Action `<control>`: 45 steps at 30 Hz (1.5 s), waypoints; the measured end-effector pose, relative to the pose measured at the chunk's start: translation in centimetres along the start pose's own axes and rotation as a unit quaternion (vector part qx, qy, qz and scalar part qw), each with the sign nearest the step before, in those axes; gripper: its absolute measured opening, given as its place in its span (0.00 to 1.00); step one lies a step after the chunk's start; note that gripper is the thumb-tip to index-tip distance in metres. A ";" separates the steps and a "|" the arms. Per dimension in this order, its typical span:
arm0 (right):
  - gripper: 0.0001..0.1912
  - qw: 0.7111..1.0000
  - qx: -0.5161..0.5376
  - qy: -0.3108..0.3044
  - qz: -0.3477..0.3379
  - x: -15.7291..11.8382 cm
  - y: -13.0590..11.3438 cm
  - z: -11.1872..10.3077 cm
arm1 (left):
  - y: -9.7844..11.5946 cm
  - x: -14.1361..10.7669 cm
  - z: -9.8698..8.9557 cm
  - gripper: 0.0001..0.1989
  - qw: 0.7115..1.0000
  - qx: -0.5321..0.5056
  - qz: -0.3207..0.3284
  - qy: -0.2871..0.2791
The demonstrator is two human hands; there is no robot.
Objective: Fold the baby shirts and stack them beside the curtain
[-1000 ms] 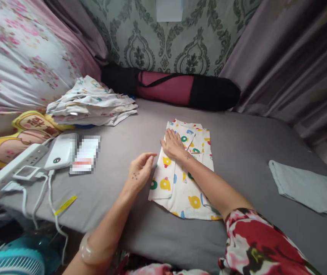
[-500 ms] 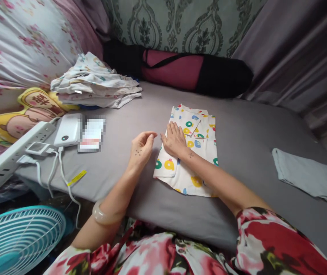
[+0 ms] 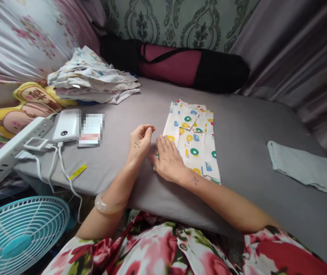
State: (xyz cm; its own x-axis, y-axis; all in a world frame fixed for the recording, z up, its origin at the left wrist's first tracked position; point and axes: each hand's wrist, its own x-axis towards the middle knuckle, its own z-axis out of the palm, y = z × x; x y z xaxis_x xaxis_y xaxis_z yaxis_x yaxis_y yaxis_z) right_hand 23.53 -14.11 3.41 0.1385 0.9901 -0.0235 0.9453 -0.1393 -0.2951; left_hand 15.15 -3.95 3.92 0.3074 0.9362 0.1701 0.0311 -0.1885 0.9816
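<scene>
A white garment with colourful prints (image 3: 195,152) lies partly folded on the grey sheet, its narrower end away from me. My right hand (image 3: 168,158) rests flat on its near left corner, fingers stretched and holding nothing. Just left of the garment, my left hand (image 3: 141,143) is raised a little above the sheet, with thumb and fingertips pinched together. No object shows between those fingertips. The two hands are close but apart.
A clothes pile (image 3: 91,78) lies at the back left, a black and maroon bag (image 3: 172,65) along the wall. Grey folded cloth (image 3: 306,166) is at right. Power strip (image 3: 14,147), power bank (image 3: 67,125), cables, plush (image 3: 26,114) and fan (image 3: 17,244) are at left.
My right hand has slid toward me and left along the garment, to its near left corner. My left hand stays pinched beside it. The view has shifted slightly.
</scene>
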 end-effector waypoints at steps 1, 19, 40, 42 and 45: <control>0.36 1.000 0.003 -0.001 -0.002 -0.5 -0.4 0.3 | -0.1 0.1 0.0 0.12 1.000 0.001 -0.001 0.001; 0.34 0.992 -0.061 0.008 0.114 -8.9 10.4 -2.1 | -0.5 -4.8 0.6 0.33 0.754 0.440 0.251 -0.418; 0.25 0.994 -0.005 0.041 -0.105 -14.6 9.7 -3.5 | 1.3 -5.8 -2.4 0.10 0.663 0.386 0.493 -0.411; 0.27 0.993 -0.001 0.039 -0.111 -14.6 9.8 -3.7 | 1.6 -5.8 -1.9 0.09 0.686 0.393 0.464 -0.400; 0.29 0.992 0.010 0.051 -0.112 -14.6 10.1 -3.7 | 1.9 -5.3 -1.0 0.08 0.736 0.398 0.398 -0.377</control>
State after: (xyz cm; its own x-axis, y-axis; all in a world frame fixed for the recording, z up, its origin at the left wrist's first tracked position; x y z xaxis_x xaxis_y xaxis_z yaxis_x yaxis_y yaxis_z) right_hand 32.13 -30.02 4.31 -0.0447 0.9889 0.1415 0.9498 0.0860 -0.3009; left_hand 12.63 -9.00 4.98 0.9602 0.0604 0.2728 0.0095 -0.9829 0.1841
